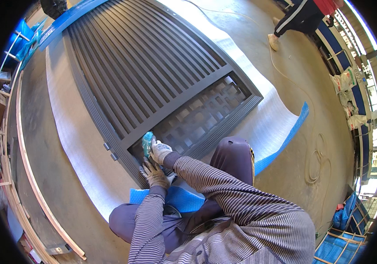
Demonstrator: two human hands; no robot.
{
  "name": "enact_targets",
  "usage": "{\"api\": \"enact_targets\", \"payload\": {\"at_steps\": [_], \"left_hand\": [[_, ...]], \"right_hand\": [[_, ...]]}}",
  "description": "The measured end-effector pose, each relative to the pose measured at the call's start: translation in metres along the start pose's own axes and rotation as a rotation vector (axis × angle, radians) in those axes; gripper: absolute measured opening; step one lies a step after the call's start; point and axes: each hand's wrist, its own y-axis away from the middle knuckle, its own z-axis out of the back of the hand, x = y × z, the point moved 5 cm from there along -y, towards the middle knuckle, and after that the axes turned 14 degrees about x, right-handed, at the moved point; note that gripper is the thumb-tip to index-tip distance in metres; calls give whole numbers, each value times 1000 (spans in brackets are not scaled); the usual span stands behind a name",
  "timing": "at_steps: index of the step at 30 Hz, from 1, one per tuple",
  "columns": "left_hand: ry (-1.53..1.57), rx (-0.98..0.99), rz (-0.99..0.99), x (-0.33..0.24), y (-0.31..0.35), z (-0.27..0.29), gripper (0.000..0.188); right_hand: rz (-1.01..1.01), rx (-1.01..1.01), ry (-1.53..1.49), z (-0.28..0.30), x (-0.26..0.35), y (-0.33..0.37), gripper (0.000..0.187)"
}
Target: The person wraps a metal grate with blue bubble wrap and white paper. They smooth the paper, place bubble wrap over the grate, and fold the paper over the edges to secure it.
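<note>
A large dark grey slatted metal gate panel [148, 61] lies flat in front of me, with a lattice section [201, 112] of overlapping rectangles at its near end. My right hand [159, 151], in a grey-white work glove, grips a shiny teal, plastic-looking bundle [148, 143] over the lattice's near left corner. What exactly the bundle is, I cannot make out. Just below it, my left hand [155, 175], also gloved, rests on the panel's near frame with its fingers apart. Two small hinge-like tabs [110, 151] stick out from the panel's left edge.
Silver foil sheeting [71, 119] with a blue underside spreads beneath the panel. Long wooden strips [38, 176] lie at the left, beside shelving. A hose [314, 165] coils on the floor at right. Another person's leg and shoe [274, 42] show at the far right.
</note>
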Motion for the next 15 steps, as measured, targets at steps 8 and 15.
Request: {"api": "enact_targets", "payload": {"at_steps": [8, 15], "left_hand": [[58, -18, -284, 18, 9, 19, 131], [349, 56, -625, 75, -39, 88, 79]], "right_hand": [[323, -48, -346, -4, -25, 8, 52], [20, -292, 27, -11, -57, 87, 60]]}}
